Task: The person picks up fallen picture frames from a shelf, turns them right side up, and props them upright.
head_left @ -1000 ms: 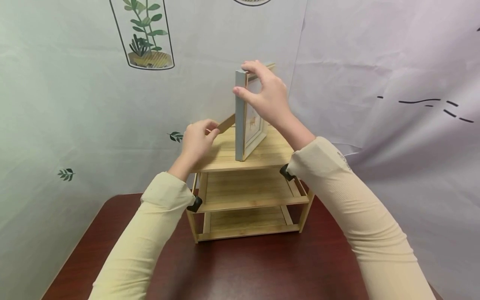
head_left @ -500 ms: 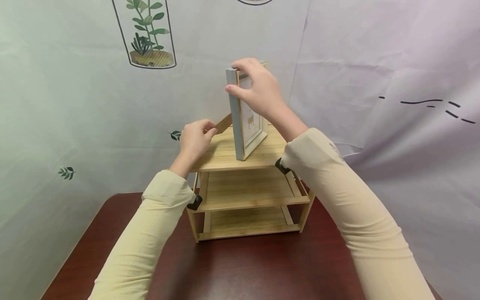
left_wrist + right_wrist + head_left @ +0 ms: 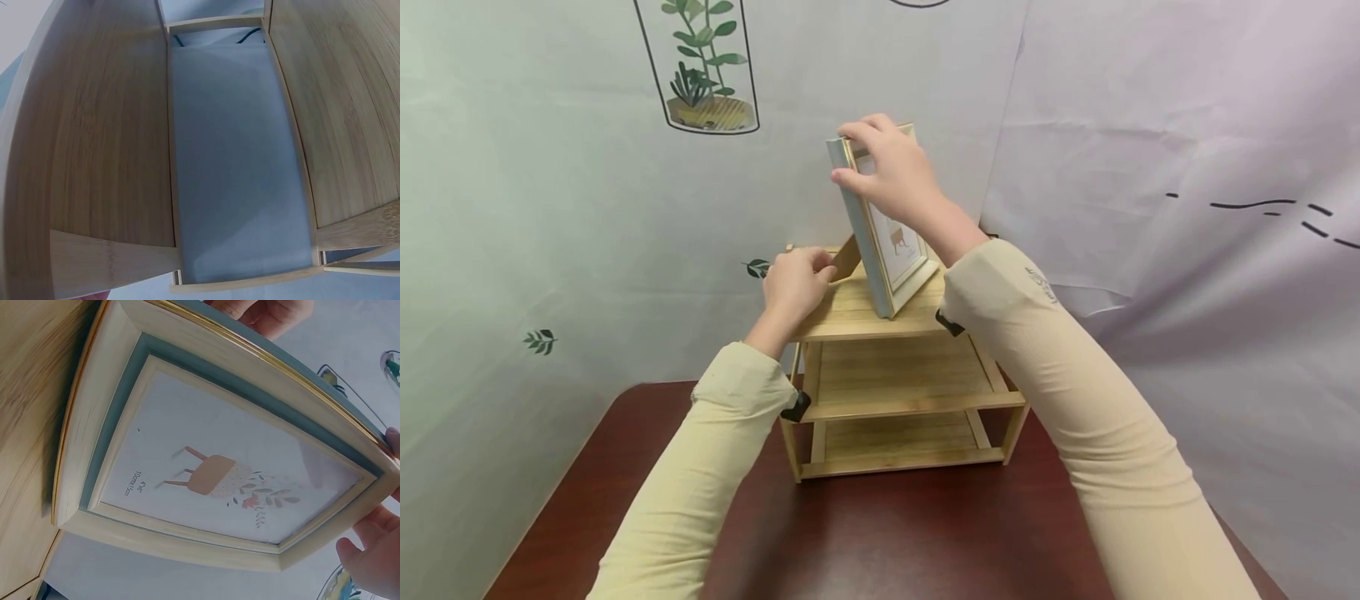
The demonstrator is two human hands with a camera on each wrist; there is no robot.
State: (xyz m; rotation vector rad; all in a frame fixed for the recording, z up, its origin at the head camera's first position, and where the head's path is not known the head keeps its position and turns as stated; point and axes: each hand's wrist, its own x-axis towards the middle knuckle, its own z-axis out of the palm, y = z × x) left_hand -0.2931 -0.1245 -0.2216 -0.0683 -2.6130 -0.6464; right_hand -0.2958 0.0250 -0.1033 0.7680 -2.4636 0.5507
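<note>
A picture frame (image 3: 893,242), cream and gold with blue-grey sides, stands tilted on the top shelf (image 3: 842,317) of a light wooden rack. My right hand (image 3: 891,171) grips its upper edge, thumb on the near side and fingers over the top. Behind the frame, my left hand (image 3: 795,283) pinches the brown support leg (image 3: 847,259) between thumb and fingers. In the right wrist view the frame's print (image 3: 212,478) shows a chair with flowers, and part of my left hand (image 3: 272,315) appears beyond the frame. The left wrist view shows mainly the rack's boards.
Below the top shelf the rack has a middle shelf (image 3: 902,375) and a bottom shelf (image 3: 898,437). It stands on a dark red table (image 3: 895,533). A pale printed cloth (image 3: 587,208) hangs close behind and at both sides.
The frame's top has swung left and it now leans more, its front turned further into view. My right hand moved left with it. My left hand stays on the leg.
</note>
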